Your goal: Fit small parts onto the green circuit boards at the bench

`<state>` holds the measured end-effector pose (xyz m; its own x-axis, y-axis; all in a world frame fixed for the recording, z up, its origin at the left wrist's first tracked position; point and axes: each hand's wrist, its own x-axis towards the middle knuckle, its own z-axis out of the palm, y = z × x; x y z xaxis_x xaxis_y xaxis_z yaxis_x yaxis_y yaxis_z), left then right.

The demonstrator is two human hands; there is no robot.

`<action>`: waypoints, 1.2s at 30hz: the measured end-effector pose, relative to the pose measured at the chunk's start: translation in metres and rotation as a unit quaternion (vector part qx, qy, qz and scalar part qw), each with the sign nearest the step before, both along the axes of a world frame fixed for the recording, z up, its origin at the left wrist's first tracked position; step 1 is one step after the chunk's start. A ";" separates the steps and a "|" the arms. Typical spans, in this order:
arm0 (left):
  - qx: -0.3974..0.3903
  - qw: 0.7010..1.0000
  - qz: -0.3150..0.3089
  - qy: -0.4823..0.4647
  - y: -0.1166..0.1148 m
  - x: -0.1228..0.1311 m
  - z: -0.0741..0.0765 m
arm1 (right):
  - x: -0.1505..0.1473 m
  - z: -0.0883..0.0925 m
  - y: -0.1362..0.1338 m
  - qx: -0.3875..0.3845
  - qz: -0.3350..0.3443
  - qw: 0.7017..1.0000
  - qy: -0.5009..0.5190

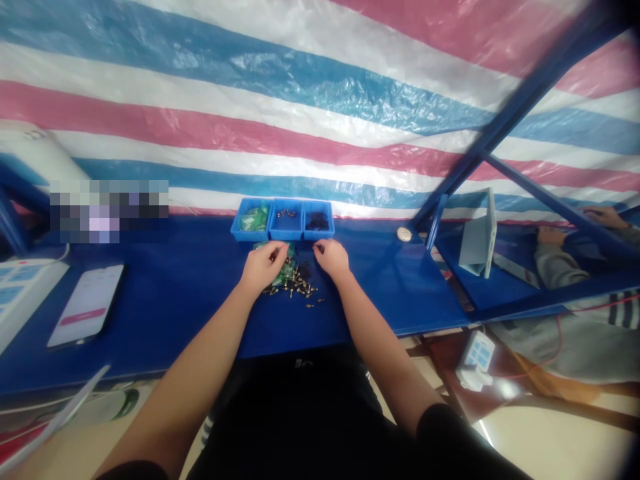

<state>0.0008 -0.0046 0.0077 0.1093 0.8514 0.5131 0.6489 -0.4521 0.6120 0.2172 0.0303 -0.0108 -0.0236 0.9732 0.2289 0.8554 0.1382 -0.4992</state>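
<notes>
A mixed pile of small brass-coloured metal parts (pixel 300 285), black bits and green pieces (pixel 286 275) lies on the blue table (pixel 190 287). On the pile's left side, my left hand (pixel 265 268) is closed with thumb and fingers pinched together; something small and dark shows by the fingertips, too small to name. Right of the pile, my right hand (pixel 332 257) is also pinched, and what it holds, if anything, is hidden. Just beyond both hands stand three joined blue bins: green pieces in the left bin (pixel 249 235), a few metal parts in the middle bin (pixel 286 235), black bits in the right bin (pixel 319 235).
A phone (pixel 86 305) lies at the left beside a white box (pixel 25 293). A round pale object (pixel 404 234) sits right of the bins. Blue frame bars (pixel 480 147) and a tablet in a case (pixel 480 237) stand at the right, near another person's sleeve (pixel 560 263).
</notes>
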 end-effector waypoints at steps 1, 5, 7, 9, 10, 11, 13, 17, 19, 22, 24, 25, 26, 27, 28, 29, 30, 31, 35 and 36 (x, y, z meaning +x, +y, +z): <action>0.000 1.000 -0.001 0.000 0.000 0.000 0.000 | 0.000 0.000 -0.001 0.005 0.008 1.000 0.013; -0.009 1.000 -0.018 -0.001 0.001 0.001 -0.001 | -0.005 0.001 -0.008 0.058 0.088 0.981 0.163; -0.015 0.999 -0.032 -0.001 0.002 0.001 -0.002 | -0.011 0.003 -0.015 0.072 0.117 0.957 0.257; -0.011 0.999 -0.039 0.000 0.003 0.001 -0.003 | -0.019 0.004 -0.021 0.067 0.132 0.937 0.316; -0.005 0.999 -0.040 0.001 0.004 0.001 -0.004 | -0.022 0.005 -0.023 0.064 0.136 0.931 0.333; 0.001 0.999 -0.041 0.002 0.004 0.001 -0.005 | -0.025 0.006 -0.025 0.061 0.139 0.926 0.345; 0.011 0.999 -0.044 0.006 0.005 0.001 -0.006 | -0.028 0.007 -0.027 0.056 0.141 0.921 0.358; 0.011 0.999 -0.052 -0.001 0.004 0.001 -0.007 | -0.026 0.007 -0.026 0.059 0.149 0.913 0.376; 0.010 0.998 -0.055 -0.010 0.004 0.001 -0.007 | -0.025 0.007 -0.025 0.058 0.155 0.910 0.379; 0.014 0.998 -0.058 -0.004 0.005 0.001 -0.007 | -0.026 0.007 -0.026 0.048 0.164 0.908 0.382; 0.011 0.998 -0.054 0.004 0.005 0.001 -0.007 | -0.027 0.008 -0.027 0.045 0.167 0.908 0.382; 0.007 0.999 -0.051 0.007 0.006 0.001 -0.007 | -0.028 0.008 -0.028 0.045 0.169 0.908 0.382; 0.002 0.999 -0.050 0.009 0.005 0.001 -0.006 | -0.028 0.009 -0.028 0.046 0.169 0.908 0.382; -0.005 0.999 -0.051 0.011 0.005 0.001 -0.006 | -0.029 0.009 -0.028 0.047 0.169 0.907 0.383; -0.011 0.999 -0.052 0.011 0.005 0.002 -0.005 | -0.029 0.009 -0.028 0.047 0.168 0.906 0.385; -0.016 0.998 -0.054 0.010 0.004 0.002 -0.004 | -0.029 0.009 -0.028 0.046 0.167 0.905 0.388; -0.021 0.998 -0.056 0.008 0.003 0.003 -0.004 | -0.029 0.009 -0.028 0.044 0.165 0.904 0.391; -0.024 0.998 -0.058 0.004 0.003 0.003 -0.003 | -0.029 0.009 -0.028 0.040 0.161 0.904 0.394; -0.016 0.998 -0.067 -0.007 0.002 0.003 -0.003 | -0.029 0.009 -0.027 0.025 0.149 0.900 0.409; -0.011 0.998 -0.068 -0.006 0.002 0.003 -0.003 | -0.029 0.009 -0.027 0.022 0.149 0.898 0.413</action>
<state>0.0036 -0.0025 0.0050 0.2180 0.8401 0.4967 0.5761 -0.5216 0.6293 0.1882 0.0037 -0.0018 -0.0860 0.9417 0.3252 0.1168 0.3337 -0.9354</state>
